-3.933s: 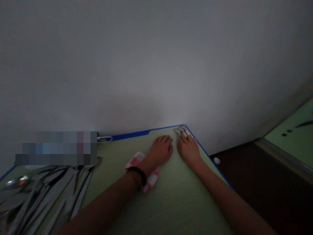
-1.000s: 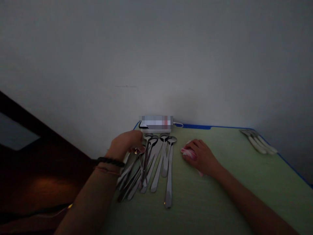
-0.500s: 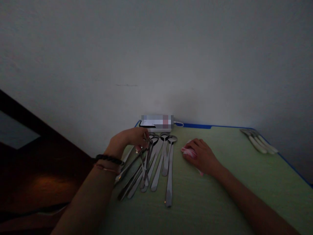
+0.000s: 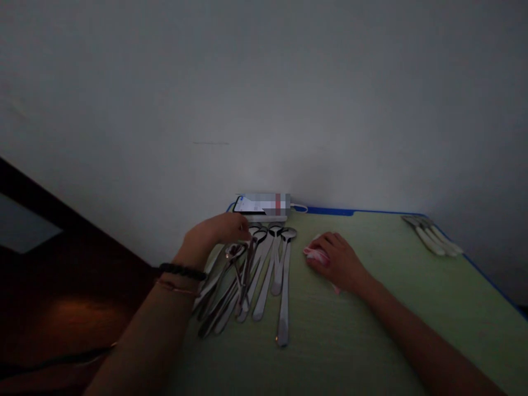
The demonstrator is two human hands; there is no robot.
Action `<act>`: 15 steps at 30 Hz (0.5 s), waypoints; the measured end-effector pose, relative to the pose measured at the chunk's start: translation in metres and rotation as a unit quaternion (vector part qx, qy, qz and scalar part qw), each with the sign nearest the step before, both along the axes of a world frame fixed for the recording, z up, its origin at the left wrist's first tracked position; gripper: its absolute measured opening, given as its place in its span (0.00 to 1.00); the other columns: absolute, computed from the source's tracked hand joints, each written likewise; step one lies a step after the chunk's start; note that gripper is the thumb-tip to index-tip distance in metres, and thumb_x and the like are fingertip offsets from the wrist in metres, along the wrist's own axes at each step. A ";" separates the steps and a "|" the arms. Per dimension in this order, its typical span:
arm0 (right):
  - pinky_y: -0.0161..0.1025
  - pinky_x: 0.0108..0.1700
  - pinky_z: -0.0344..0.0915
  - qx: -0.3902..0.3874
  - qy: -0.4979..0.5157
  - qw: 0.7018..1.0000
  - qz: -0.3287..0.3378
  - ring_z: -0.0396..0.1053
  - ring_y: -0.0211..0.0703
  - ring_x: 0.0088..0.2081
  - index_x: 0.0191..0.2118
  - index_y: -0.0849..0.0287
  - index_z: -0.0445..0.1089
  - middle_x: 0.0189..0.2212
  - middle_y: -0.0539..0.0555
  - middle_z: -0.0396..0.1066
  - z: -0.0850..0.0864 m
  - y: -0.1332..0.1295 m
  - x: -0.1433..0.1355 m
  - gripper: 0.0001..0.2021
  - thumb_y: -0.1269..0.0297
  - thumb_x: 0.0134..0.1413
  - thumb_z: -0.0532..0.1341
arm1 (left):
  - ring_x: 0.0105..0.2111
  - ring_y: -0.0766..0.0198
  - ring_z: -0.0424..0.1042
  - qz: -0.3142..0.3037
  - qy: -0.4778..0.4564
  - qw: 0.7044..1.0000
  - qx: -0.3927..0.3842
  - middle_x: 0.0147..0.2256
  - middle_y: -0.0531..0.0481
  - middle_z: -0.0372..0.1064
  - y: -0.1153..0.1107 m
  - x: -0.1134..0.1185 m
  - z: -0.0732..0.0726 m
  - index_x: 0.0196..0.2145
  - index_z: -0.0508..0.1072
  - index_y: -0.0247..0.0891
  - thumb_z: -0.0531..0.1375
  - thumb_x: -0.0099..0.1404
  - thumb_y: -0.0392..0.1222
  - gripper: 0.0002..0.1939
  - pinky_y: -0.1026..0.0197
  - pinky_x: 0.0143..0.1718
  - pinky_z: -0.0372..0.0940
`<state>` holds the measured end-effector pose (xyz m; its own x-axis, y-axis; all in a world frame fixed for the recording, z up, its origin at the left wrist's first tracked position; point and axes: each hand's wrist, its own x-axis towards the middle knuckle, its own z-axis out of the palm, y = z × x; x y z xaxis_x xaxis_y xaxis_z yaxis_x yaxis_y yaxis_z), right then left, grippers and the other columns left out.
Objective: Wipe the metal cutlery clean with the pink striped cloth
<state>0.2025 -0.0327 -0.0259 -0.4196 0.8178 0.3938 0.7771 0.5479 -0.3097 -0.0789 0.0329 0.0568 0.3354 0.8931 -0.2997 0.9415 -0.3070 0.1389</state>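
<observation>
Several metal spoons (image 4: 284,297) lie in an overlapping pile on the green tabletop (image 4: 355,341), most with their bowls toward the wall. My left hand (image 4: 231,228) is over the upper left part of the pile, its fingers curled down and pinched at a piece of cutlery whose shape I cannot make out. To the right of the pile, my right hand (image 4: 336,261) rests on the table, its fingers wrapped round a crumpled pink and white cloth (image 4: 317,255).
A phone (image 4: 251,204) lies on a white object by the wall, with a white cable (image 4: 300,208) at its right. Several forks with pale handles (image 4: 433,239) lie near the table's right edge. Dark floor shows at the left.
My left hand has shifted slightly, and a shiny spoon bowl now shows below its fingers. The right hand still grips the cloth. The whole view has moved slightly.
</observation>
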 end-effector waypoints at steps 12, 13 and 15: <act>0.42 0.42 0.59 0.014 0.036 0.998 -0.049 0.62 0.44 0.38 0.38 0.56 0.67 0.34 0.55 0.67 -0.003 0.000 0.001 0.10 0.58 0.51 0.57 | 0.35 0.47 0.71 -0.049 0.044 0.997 0.030 0.34 0.35 0.72 -0.038 0.075 -0.020 0.34 0.73 0.33 0.53 0.56 0.55 0.22 0.52 0.34 0.63; 0.42 0.42 0.60 0.012 0.034 0.998 -0.049 0.62 0.45 0.38 0.38 0.56 0.67 0.34 0.55 0.67 -0.003 0.000 0.001 0.11 0.58 0.51 0.56 | 0.35 0.46 0.71 -0.049 0.043 0.998 0.026 0.34 0.34 0.72 -0.038 0.076 -0.019 0.33 0.73 0.33 0.53 0.56 0.53 0.21 0.50 0.34 0.63; 0.43 0.43 0.60 0.010 0.031 0.998 -0.047 0.62 0.45 0.39 0.39 0.57 0.67 0.35 0.55 0.67 -0.002 0.001 0.001 0.11 0.58 0.51 0.56 | 0.37 0.43 0.70 -0.042 0.036 0.998 0.020 0.35 0.32 0.71 -0.039 0.079 -0.018 0.33 0.73 0.32 0.53 0.56 0.49 0.17 0.47 0.35 0.62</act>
